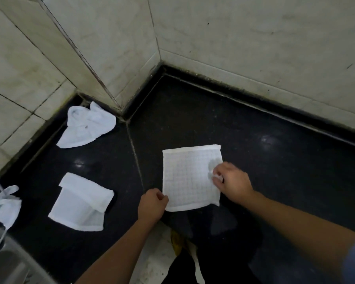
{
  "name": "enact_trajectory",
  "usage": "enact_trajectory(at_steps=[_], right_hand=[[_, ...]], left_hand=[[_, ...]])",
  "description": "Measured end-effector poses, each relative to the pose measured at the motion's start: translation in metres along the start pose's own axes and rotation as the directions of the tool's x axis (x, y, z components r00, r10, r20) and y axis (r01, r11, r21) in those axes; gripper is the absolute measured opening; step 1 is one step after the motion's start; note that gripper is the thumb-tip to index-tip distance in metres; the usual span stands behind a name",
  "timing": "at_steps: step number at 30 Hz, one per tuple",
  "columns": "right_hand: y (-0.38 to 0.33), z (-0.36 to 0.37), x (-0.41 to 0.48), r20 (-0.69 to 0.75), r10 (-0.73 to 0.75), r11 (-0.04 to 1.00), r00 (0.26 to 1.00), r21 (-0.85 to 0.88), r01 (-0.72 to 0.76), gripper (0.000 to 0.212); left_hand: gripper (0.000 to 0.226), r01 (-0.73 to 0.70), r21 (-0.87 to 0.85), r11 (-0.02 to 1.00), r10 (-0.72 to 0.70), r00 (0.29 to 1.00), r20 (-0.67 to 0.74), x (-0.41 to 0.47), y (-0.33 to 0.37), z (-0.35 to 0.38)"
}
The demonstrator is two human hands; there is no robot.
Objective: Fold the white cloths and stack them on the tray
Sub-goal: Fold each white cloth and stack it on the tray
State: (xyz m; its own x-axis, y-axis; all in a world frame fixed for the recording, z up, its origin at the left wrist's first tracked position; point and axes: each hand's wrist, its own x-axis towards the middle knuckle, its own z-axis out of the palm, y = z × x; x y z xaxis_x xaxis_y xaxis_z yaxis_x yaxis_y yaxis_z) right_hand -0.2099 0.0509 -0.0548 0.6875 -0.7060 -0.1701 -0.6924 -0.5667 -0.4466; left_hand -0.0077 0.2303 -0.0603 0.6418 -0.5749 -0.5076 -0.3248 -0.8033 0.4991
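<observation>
The cloth (190, 177) lay dead ahead; your left hand (152, 203) pinched its near corner, your right hand (232, 181) its right edge.

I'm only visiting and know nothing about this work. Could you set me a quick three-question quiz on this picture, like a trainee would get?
1. True or false: the left hand and the right hand both pinch the flat cloth.
2. Fill in: the surface under the cloths is coloured ___.
3. The crumpled cloth lies: A) on top of the flat cloth; B) apart from it, by the wall corner; C) under the right hand.

Key: 1 true; 2 black; 3 B.
</observation>
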Motion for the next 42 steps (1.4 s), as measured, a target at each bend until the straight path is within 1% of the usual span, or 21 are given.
enact_trajectory(at_steps=[1,3,5,9,12,14,16,17,19,21,22,24,26,28,30,32,34,36,38,40,42], right_hand=[[-0.003,0.006,-0.018,0.043,-0.064,0.997,0.997,-0.027,0.066,0.028],[-0.006,0.022,-0.047,0.132,-0.168,0.977,0.977,-0.111,0.183,0.040],[-0.006,0.035,-0.061,0.182,-0.201,0.953,0.963,-0.192,0.235,0.044],[-0.007,0.028,-0.048,0.101,-0.171,0.928,0.980,-0.318,0.195,0.029],[-0.011,0.021,-0.043,0.095,-0.203,0.898,0.975,-0.379,0.224,0.029],[-0.011,0.021,-0.047,0.135,-0.199,0.871,0.971,-0.429,0.239,0.036],[-0.007,0.027,-0.055,0.155,-0.153,0.866,0.976,-0.454,0.208,0.041],[-0.004,0.031,-0.059,0.161,-0.121,0.875,0.979,-0.449,0.182,0.039],[-0.001,0.036,-0.065,0.179,-0.070,0.904,0.981,-0.404,0.138,0.028],[0.000,0.037,-0.067,0.207,-0.051,0.952,0.977,-0.285,0.110,0.013],[0.000,0.034,-0.066,0.225,-0.018,0.975,0.974,-0.211,0.067,0.014],[0.003,0.025,-0.065,0.251,0.023,0.997,0.968,-0.077,-0.004,0.021],[0.007,0.017,-0.064,0.238,0.030,0.999,0.971,-0.019,-0.026,0.022],[0.012,0.011,-0.066,0.276,0.011,0.998,0.961,-0.059,0.005,0.022],[0.014,0.008,-0.069,0.348,0.025,0.993,0.937,-0.119,0.018,0.023],[0.016,0.008,-0.070,0.405,0.039,0.992,0.914,-0.128,0.015,0.020],[0.019,0.004,-0.066,0.439,0.057,0.996,0.896,-0.089,-0.020,0.016],[0.020,-0.004,-0.056,0.438,0.089,0.996,0.894,-0.041,-0.080,0.015],[0.021,-0.015,-0.040,0.371,0.123,0.991,0.920,-0.001,-0.132,0.016],[0.021,-0.026,-0.019,0.258,0.160,0.986,0.953,0.011,-0.169,0.018],[0.023,-0.033,0.005,0.160,0.213,0.975,0.964,0.023,-0.219,0.018]], left_hand=[[0.012,-0.029,0.007,1.000,0.029,1.000,0.005,-0.001,-0.001,0.000],[0.012,-0.087,0.041,0.995,0.086,0.996,0.039,-0.002,-0.005,0.002],[0.016,-0.133,0.072,0.989,0.127,0.988,0.085,-0.004,-0.007,0.007],[0.014,-0.163,0.071,0.984,0.158,0.984,0.076,-0.004,-0.007,0.009],[0.011,-0.200,0.099,0.975,0.193,0.978,0.082,-0.001,-0.007,0.006],[0.007,-0.235,0.206,0.950,0.220,0.971,0.093,-0.002,-0.008,0.004],[0.002,-0.322,0.337,0.884,0.307,0.946,0.101,-0.004,-0.010,0.005],[0.004,-0.378,0.379,0.845,0.365,0.925,0.110,-0.006,-0.009,0.007],[0.011,-0.500,0.400,0.768,0.476,0.864,0.166,-0.011,-0.005,0.015],[0.019,-0.616,0.385,0.688,0.549,0.788,0.279,-0.016,-0.001,0.027],[0.026,-0.653,0.397,0.645,0.561,0.757,0.335,-0.018,0.000,0.033],[0.039,-0.671,0.461,0.581,0.552,0.741,0.384,-0.018,0.000,0.042],[0.037,-0.656,0.493,0.572,0.559,0.751,0.350,-0.014,-0.002,0.046],[0.027,-0.659,0.494,0.567,0.581,0.745,0.328,-0.010,-0.006,0.042],[0.020,-0.681,0.483,0.551,0.575,0.729,0.372,-0.004,-0.012,0.033],[0.014,-0.691,0.463,0.556,0.511,0.723,0.465,0.001,-0.016,0.020],[0.012,-0.674,0.418,0.609,0.407,0.718,0.564,0.009,-0.013,0.005],[0.009,-0.637,0.372,0.675,0.337,0.715,0.613,0.019,-0.004,-0.009],[0.010,-0.586,0.344,0.734,0.345,0.757,0.555,0.036,0.011,-0.022],[0.015,-0.517,0.299,0.802,0.390,0.832,0.395,0.055,0.028,-0.031],[0.016,-0.465,0.272,0.842,0.406,0.880,0.247,0.073,0.045,-0.037]])
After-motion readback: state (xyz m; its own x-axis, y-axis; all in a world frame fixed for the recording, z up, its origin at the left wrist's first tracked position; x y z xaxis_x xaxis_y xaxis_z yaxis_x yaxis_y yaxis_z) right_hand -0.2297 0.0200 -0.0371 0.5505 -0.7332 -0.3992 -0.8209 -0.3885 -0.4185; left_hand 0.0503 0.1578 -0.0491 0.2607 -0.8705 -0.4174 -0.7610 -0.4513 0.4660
